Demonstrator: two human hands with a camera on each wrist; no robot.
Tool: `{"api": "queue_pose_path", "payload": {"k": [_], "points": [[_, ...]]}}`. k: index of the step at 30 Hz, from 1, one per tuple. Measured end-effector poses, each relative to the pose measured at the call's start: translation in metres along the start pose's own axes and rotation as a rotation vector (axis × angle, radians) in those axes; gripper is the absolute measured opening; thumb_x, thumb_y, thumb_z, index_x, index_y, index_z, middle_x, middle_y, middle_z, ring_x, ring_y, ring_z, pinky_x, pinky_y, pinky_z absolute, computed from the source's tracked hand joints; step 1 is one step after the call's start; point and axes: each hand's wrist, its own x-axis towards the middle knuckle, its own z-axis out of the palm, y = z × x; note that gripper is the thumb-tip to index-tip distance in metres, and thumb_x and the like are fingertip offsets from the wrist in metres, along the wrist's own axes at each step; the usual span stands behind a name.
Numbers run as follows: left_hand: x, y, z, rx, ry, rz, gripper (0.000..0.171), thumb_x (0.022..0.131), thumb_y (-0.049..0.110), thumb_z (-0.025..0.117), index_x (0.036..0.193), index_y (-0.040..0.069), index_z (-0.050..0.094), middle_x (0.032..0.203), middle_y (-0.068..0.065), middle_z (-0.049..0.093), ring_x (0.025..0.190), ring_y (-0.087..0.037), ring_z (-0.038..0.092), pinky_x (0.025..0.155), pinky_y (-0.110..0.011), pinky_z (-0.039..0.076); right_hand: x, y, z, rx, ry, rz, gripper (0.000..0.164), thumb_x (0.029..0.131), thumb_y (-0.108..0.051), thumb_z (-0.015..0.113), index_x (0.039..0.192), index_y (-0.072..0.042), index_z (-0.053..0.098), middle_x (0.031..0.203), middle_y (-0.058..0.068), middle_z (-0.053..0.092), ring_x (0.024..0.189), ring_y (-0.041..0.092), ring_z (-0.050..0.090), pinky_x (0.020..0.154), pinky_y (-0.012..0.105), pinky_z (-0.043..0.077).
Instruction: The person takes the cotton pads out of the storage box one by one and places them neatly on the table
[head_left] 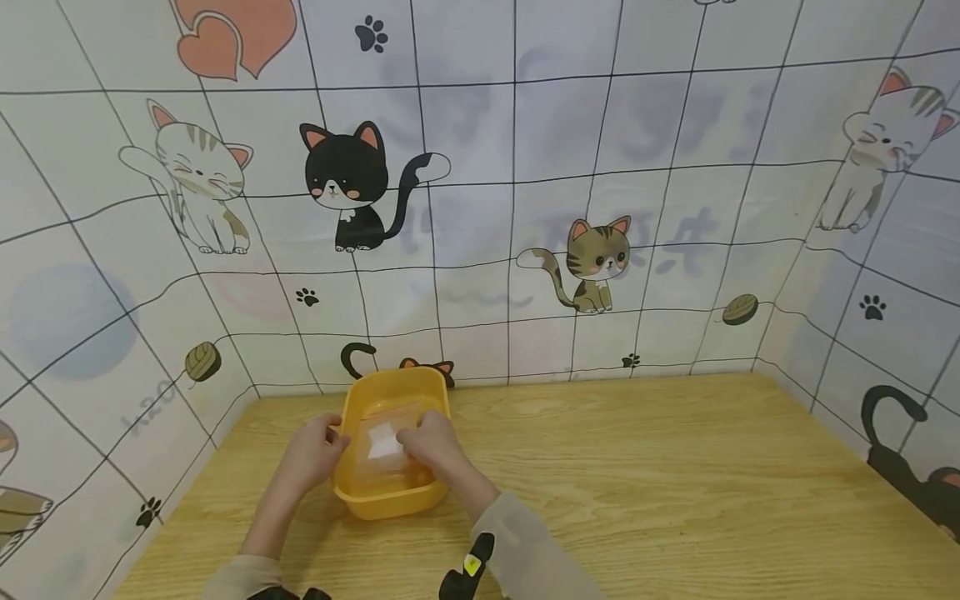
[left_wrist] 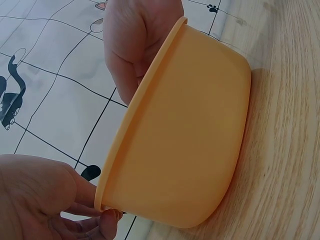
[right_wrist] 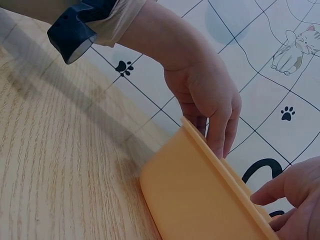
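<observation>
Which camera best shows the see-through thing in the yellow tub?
The head view: it looks down into the yellow tub, so the see-through thing and its white patch show. Both wrist views show the tub's outer wall, which hides it.

A pale back wall (head_left: 480,125), a left wall (head_left: 52,167) and a right wall (head_left: 915,275) are covered with white sheeting, on which thin black lines are drawn in large squares. Between the lines are printed a black-and-white cat (head_left: 347,175), a brown striped cat (head_left: 600,254), orange hearts (head_left: 262,33), dark paw prints (head_left: 371,37) and green balls (head_left: 201,362). Faint bluish shapes can be seen through the sheeting. Below, a table (head_left: 637,475) with yellowish wood grain is enclosed by these walls. Everything is lit softly and rather evenly.
</observation>
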Motion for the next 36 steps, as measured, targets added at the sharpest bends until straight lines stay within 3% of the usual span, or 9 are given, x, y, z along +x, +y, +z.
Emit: {"api": "queue_pose_path", "payload": {"k": [6, 13, 21, 36], "points": [[0.0, 0.0004, -0.0004, -0.004, 0.005, 0.003, 0.033, 0.094, 0.002, 0.064, 0.118, -0.018, 0.057, 0.088, -0.015, 0.065, 0.079, -0.026, 0.06, 0.064, -0.038, 0.052, 0.0028, 0.0008, 0.0061, 0.006, 0.004, -0.048, 0.032, 0.088, 0.001, 0.066, 0.062, -0.009, 0.05, 0.054, 0.0, 0.053, 0.047, 0.01, 0.049, 0.045, 0.02, 0.037], [0.0, 0.0001, -0.0008, 0.001, -0.003, -0.012, 0.035, 0.094, 0.003, 0.063, 0.121, -0.019, 0.056, 0.092, -0.018, 0.066, 0.083, -0.028, 0.061, 0.067, -0.039, 0.053, 0.0021, 0.0016, 0.0101, 0.047, 0.0, -0.057, 0.011, 0.091, 0.003, 0.064, 0.08, 0.002, 0.063, 0.063, 0.009, 0.064, 0.055, 0.018, 0.068, 0.054, 0.029, 0.056], [0.0003, -0.0004, -0.001, -0.012, -0.005, -0.013, 0.036, 0.094, 0.003, 0.063, 0.121, -0.019, 0.056, 0.092, -0.018, 0.065, 0.082, -0.027, 0.061, 0.067, -0.039, 0.053, 0.0032, 0.0037, 0.0101, 0.089, 0.003, -0.068, 0.004, 0.091, 0.003, 0.065, 0.091, 0.006, 0.067, 0.066, 0.01, 0.065, 0.059, 0.019, 0.07, 0.056, 0.027, 0.057], [0.0004, -0.0022, -0.0003, -0.02, -0.01, -0.023, 0.036, 0.094, 0.004, 0.063, 0.122, -0.018, 0.055, 0.092, -0.017, 0.065, 0.081, -0.026, 0.06, 0.066, -0.038, 0.053, 0.0051, 0.0084, 0.0094, 0.187, 0.05, -0.151, 0.011, 0.091, 0.002, 0.064, 0.099, 0.008, 0.069, 0.073, 0.006, 0.067, 0.058, 0.015, 0.069, 0.057, 0.026, 0.057]]}}
